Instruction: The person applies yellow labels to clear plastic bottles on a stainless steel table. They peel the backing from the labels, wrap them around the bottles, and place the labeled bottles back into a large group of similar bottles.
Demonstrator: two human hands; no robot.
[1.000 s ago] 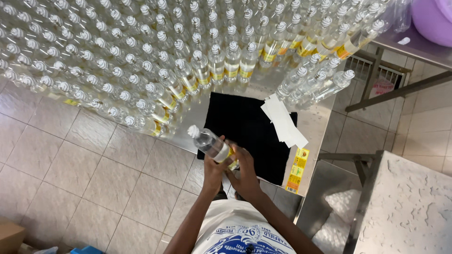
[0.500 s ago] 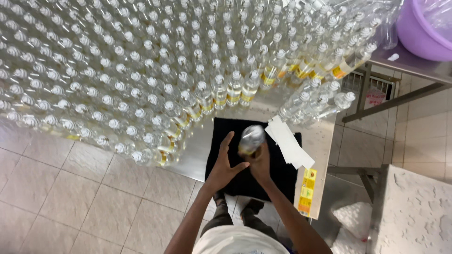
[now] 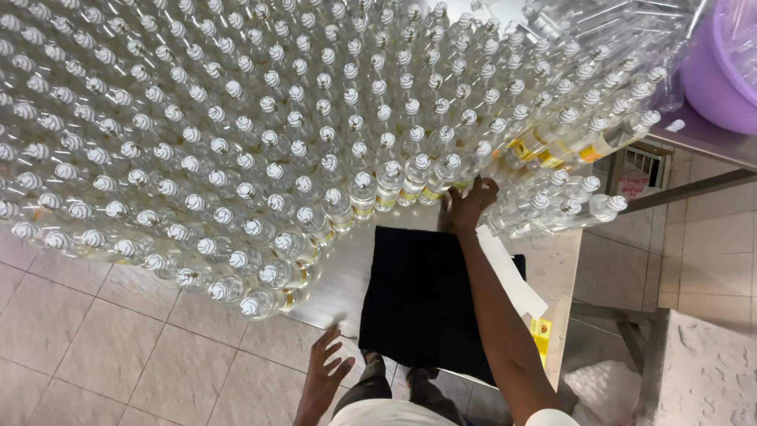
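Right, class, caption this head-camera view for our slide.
Right hand reaches among capped clear bottles; left hand at the table edge.

Right in front of you, clear glossy plastic bottles (image 3: 315, 142) with ribbed white caps; below them, a matt black cloth (image 3: 418, 300) on the brushed metal table (image 3: 335, 288); right of the bottles, a smooth purple plastic tub (image 3: 717, 79); underfoot, pale tiles (image 3: 102, 347)

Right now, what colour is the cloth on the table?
Black; the cloth shows plainly in the head view.

Purple basin (image 3: 721, 75), black cloth (image 3: 422, 304), yellow label strip (image 3: 542, 338), tiled floor (image 3: 102, 347)
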